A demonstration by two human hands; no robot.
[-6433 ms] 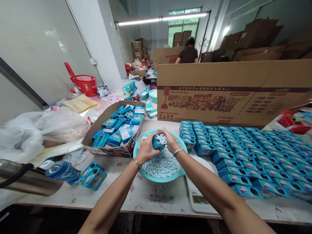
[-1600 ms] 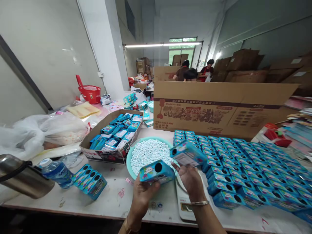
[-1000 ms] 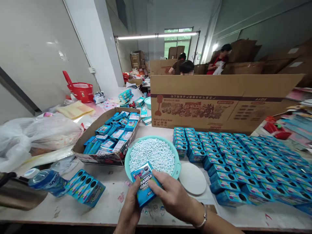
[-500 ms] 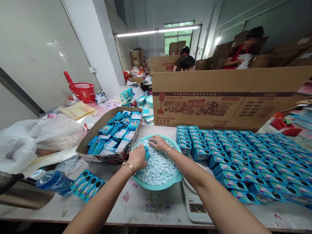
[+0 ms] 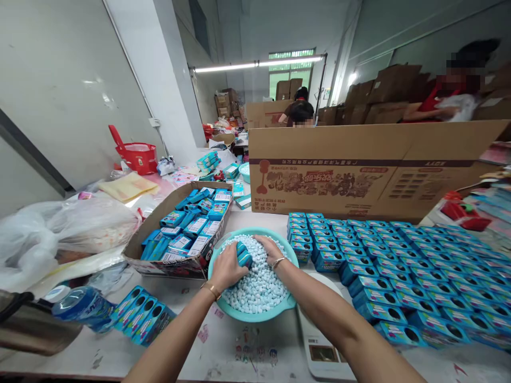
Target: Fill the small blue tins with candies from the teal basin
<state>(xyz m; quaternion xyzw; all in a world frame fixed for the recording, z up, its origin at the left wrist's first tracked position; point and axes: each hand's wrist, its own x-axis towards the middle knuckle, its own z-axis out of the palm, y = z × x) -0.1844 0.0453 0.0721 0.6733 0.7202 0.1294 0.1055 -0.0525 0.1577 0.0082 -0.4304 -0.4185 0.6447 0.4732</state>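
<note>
A turquoise basin [image 5: 229, 313] full of small pale blue and white candies [image 5: 255, 298] stands in front of me. My left hand [image 5: 228, 268] is wrapped round a small blue box [image 5: 243, 254], held tilted over the candies at the basin's left side. My right hand [image 5: 270, 250] reaches into the candies at the back right, fingers stretched out and their tips partly sunk among them. Left of the basin, an open carton [image 5: 133, 244] holds many flat blue boxes [image 5: 195, 226].
Rows of blue boxes with dark round openings [image 5: 383, 282] fill the right side. A white scale [image 5: 325, 340] lies under my right forearm. Several similar boxes [image 5: 141, 314], a blue bottle [image 5: 82, 307] and a metal kettle [image 5: 35, 330] sit left. A large cardboard sheet [image 5: 339, 175] stands behind; people work beyond.
My left hand has turned, bringing the blue box more upright and into fuller view. My right hand has drawn slightly right and its fingers have dipped into the candies. The view has shifted a little.
</note>
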